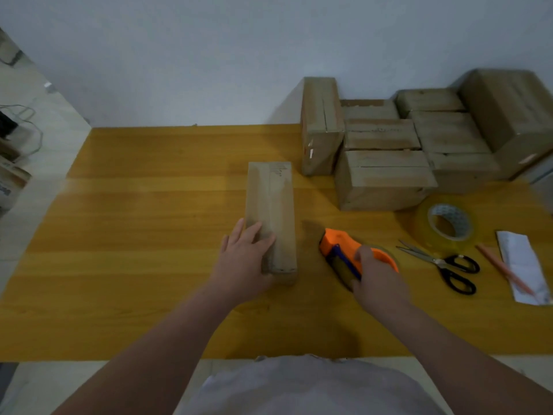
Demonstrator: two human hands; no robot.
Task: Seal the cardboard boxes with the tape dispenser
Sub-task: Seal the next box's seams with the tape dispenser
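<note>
Right fingers (363, 255) grip dispenser (338, 242), left hand (242, 262) on box (273, 199) — near edge.

The left forearm (179, 333) and right forearm (449, 339) reach forward, bare. The left grip (242, 259) rests (palm down) with straight fingers on the near end of a box (272, 202). The right grip (377, 280) curls its fingers round a tape dispenser (338, 244).

Orange tape dispenser (338, 242), blue inside; right of it, black-handled scissors (438, 261) and white paper (520, 256); left of it, brown cardboard box (270, 208). Yellow wood-grain table (149, 205).
</note>
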